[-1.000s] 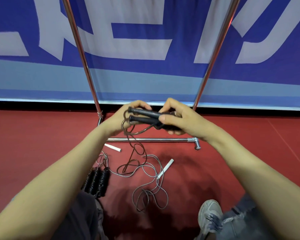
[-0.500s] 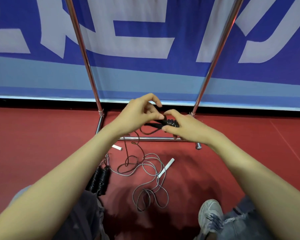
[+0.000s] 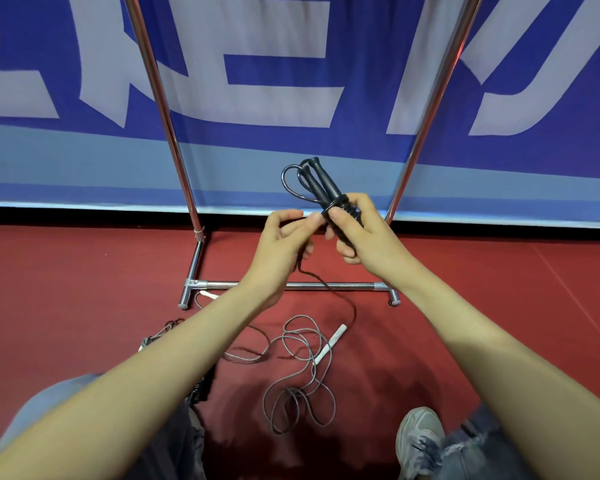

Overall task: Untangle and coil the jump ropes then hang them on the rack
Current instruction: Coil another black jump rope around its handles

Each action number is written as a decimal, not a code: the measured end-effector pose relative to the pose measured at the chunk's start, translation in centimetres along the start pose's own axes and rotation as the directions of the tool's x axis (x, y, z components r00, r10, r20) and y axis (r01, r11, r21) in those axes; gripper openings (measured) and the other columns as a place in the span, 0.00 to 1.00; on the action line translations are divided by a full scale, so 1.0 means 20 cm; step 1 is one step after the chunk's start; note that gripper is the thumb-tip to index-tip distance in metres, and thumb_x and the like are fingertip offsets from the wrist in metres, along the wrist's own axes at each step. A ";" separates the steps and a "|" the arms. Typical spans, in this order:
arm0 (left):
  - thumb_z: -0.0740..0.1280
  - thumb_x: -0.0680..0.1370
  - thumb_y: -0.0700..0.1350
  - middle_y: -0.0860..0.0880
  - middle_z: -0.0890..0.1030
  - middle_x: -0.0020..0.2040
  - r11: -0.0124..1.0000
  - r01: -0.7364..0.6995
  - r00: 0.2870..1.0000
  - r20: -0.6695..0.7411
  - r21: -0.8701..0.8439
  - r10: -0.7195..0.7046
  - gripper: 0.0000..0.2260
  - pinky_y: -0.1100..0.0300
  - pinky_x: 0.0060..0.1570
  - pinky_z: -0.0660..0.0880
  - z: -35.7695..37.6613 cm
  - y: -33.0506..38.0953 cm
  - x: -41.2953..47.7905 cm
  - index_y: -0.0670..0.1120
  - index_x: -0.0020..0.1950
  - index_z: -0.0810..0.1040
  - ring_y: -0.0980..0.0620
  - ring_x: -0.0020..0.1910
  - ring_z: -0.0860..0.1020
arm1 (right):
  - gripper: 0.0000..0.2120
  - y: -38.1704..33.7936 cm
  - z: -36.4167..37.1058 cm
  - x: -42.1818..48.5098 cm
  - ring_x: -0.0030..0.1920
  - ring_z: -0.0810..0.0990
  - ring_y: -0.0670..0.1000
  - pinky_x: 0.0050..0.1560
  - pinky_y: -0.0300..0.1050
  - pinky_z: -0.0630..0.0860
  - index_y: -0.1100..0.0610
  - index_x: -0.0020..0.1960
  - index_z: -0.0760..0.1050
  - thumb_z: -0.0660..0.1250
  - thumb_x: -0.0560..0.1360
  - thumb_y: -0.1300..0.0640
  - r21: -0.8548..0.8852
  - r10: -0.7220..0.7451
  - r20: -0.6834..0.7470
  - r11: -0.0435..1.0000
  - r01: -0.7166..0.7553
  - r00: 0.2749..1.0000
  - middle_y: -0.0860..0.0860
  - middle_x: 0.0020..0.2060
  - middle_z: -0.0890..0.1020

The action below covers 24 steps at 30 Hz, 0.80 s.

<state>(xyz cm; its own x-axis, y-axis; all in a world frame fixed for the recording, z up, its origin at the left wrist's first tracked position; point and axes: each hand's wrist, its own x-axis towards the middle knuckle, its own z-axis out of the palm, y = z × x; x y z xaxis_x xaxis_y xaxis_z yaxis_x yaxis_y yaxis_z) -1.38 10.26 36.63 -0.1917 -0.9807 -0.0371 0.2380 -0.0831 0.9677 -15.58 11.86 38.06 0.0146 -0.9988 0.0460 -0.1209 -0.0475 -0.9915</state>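
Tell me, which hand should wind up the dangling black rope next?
Probably the left hand: it pinches the black rope right beside the handles, and the loose part trails from it to the floor. The right hand is busy holding both handles.

The black jump rope [image 3: 321,187] has its two handles side by side, pointing up and tilted left, gripped in the right hand [image 3: 364,233]. Its dark cord loops beside them, passes through the left hand's [image 3: 281,244] pinch and trails to the red floor [image 3: 84,289]. The grey jump rope [image 3: 302,375] lies tangled there, one white handle just beside the chrome rack's [image 3: 326,285] base bar. Ribbed black handles [image 3: 201,386] lie partly hidden at the left.
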 end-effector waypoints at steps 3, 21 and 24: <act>0.68 0.77 0.40 0.54 0.81 0.35 0.986 0.067 0.998 0.001 -0.155 -0.068 0.15 0.65 0.30 0.68 -0.01 0.02 0.02 0.45 0.61 0.68 0.57 0.27 0.70 | 0.04 0.00 0.02 -0.01 0.25 0.63 0.48 0.24 0.38 0.59 0.53 0.55 0.66 0.59 0.81 0.57 0.045 -0.021 0.027 0.999 0.020 0.999 0.54 0.35 0.75; 0.70 0.75 0.38 0.52 0.85 0.41 0.984 0.172 0.981 0.096 -0.039 -0.168 0.22 0.67 0.30 0.70 -0.05 -0.04 0.02 0.39 0.66 0.67 0.57 0.27 0.71 | 0.13 0.03 0.06 0.01 0.21 0.66 0.46 0.23 0.37 0.62 0.53 0.43 0.62 0.58 0.81 0.47 -0.170 0.077 -0.186 0.979 -0.109 0.980 0.50 0.30 0.73; 0.72 0.74 0.41 0.50 0.84 0.42 0.989 0.099 0.988 0.109 0.114 -0.112 0.23 0.65 0.32 0.70 -0.07 -0.03 0.05 0.44 0.65 0.67 0.56 0.28 0.73 | 0.08 0.02 0.03 0.01 0.21 0.64 0.42 0.23 0.35 0.62 0.53 0.46 0.64 0.59 0.81 0.51 -0.157 0.014 -0.168 0.987 -0.041 0.986 0.49 0.31 0.69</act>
<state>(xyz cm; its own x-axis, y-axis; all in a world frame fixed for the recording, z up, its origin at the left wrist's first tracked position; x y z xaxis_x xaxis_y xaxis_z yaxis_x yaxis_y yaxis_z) -0.27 9.08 35.69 -0.3201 -0.9401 -0.1174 0.1082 -0.1594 0.9813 -15.06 11.73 37.62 -0.1539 -0.9867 0.0518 -0.2753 -0.0075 -0.9613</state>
